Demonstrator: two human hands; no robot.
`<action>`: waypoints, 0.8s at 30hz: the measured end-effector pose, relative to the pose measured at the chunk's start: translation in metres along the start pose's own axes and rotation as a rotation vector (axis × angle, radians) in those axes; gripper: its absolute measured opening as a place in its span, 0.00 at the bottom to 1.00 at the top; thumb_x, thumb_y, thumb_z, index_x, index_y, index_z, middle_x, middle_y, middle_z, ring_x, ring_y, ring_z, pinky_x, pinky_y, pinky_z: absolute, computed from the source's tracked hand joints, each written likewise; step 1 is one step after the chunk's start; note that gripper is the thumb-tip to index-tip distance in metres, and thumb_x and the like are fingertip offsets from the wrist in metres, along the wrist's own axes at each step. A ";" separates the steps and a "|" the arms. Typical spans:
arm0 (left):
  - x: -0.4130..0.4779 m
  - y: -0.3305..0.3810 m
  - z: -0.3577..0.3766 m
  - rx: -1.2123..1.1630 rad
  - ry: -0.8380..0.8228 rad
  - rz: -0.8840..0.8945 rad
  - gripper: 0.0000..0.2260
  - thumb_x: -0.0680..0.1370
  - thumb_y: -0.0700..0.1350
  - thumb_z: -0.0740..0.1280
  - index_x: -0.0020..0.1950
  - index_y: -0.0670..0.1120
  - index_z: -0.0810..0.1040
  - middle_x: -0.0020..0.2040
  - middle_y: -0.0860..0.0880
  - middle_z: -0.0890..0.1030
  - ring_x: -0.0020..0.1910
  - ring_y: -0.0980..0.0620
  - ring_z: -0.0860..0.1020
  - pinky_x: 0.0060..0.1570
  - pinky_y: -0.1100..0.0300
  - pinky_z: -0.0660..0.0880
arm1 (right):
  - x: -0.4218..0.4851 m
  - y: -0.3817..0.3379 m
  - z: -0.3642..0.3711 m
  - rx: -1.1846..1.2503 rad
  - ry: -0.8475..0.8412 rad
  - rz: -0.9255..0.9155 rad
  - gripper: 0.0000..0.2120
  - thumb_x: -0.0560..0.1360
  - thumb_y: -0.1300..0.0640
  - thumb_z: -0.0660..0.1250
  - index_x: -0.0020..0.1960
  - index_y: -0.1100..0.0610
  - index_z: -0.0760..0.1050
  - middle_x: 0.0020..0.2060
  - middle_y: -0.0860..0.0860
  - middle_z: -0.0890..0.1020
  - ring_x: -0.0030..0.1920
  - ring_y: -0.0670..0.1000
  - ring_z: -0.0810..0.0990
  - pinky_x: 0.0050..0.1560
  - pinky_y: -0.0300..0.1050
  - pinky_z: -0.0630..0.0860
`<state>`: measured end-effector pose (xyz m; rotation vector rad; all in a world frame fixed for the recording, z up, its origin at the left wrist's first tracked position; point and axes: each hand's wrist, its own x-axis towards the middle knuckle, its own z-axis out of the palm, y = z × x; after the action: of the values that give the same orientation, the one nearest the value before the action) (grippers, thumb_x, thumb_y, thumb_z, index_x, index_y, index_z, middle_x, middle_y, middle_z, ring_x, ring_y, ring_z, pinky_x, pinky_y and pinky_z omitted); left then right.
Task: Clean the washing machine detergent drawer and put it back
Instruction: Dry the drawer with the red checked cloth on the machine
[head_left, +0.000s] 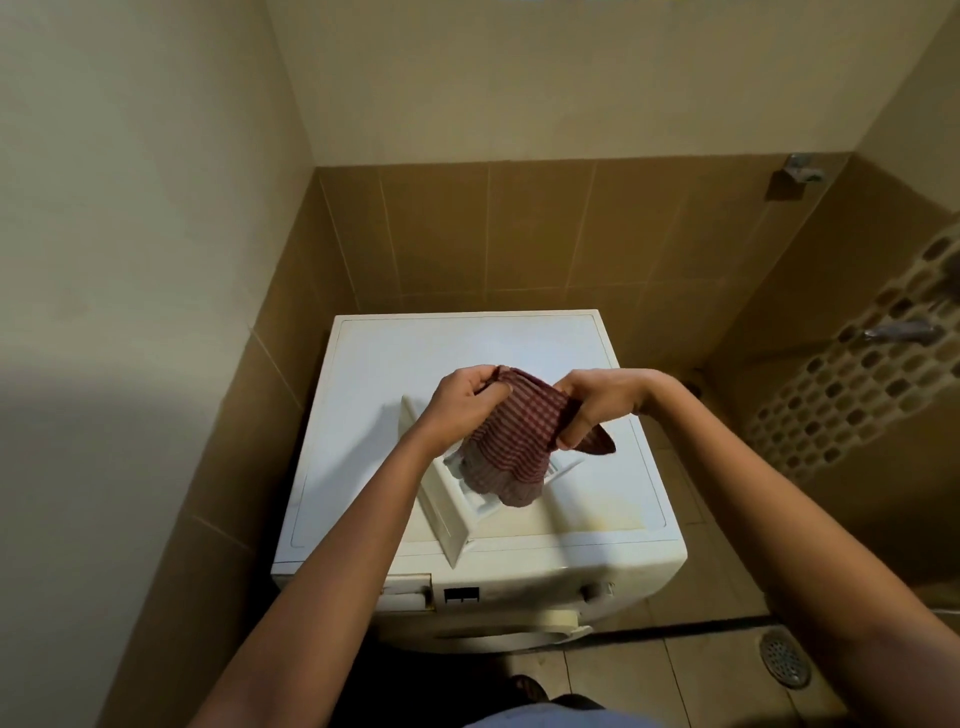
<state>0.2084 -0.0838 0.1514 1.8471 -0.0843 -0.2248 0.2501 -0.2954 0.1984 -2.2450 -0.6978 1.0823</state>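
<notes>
Now both hands, the left hand (464, 402) and right hand (597, 402), grip a red striped cloth (511, 447) above the detergent drawer (441, 512) lying atop the washing machine (363, 395).

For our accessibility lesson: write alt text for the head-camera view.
The left hand and right hand grip a red-striped cloth over the white detergent drawer, which lies on top of a washing machine in a tiled corner.

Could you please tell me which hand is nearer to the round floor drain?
The right hand. It grips the striped cloth above the washing machine, on the side of the floor drain; the left hand grips the cloth's other end, farther from it.
</notes>
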 end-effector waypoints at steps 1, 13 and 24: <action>0.001 -0.001 -0.003 0.001 0.013 -0.009 0.08 0.81 0.46 0.63 0.49 0.57 0.81 0.47 0.55 0.84 0.50 0.56 0.81 0.48 0.62 0.79 | 0.000 0.004 0.000 0.028 0.004 -0.021 0.09 0.71 0.63 0.73 0.51 0.59 0.80 0.46 0.52 0.84 0.48 0.51 0.83 0.53 0.44 0.77; -0.017 -0.055 -0.038 0.500 0.287 -0.279 0.23 0.77 0.53 0.67 0.68 0.42 0.71 0.65 0.43 0.75 0.64 0.42 0.73 0.62 0.50 0.72 | -0.027 0.026 0.017 0.990 0.360 0.008 0.09 0.81 0.63 0.57 0.53 0.65 0.74 0.40 0.56 0.81 0.37 0.50 0.83 0.34 0.37 0.79; -0.025 -0.102 0.004 -0.178 0.284 -0.717 0.25 0.68 0.46 0.71 0.62 0.41 0.71 0.55 0.43 0.80 0.51 0.44 0.80 0.51 0.48 0.80 | 0.010 0.000 0.040 0.293 1.025 0.223 0.10 0.79 0.61 0.56 0.48 0.58 0.76 0.39 0.54 0.79 0.39 0.53 0.78 0.36 0.41 0.76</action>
<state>0.1775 -0.0540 0.0552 1.6493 0.7800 -0.4439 0.2226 -0.2789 0.1723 -2.2396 0.1394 0.0067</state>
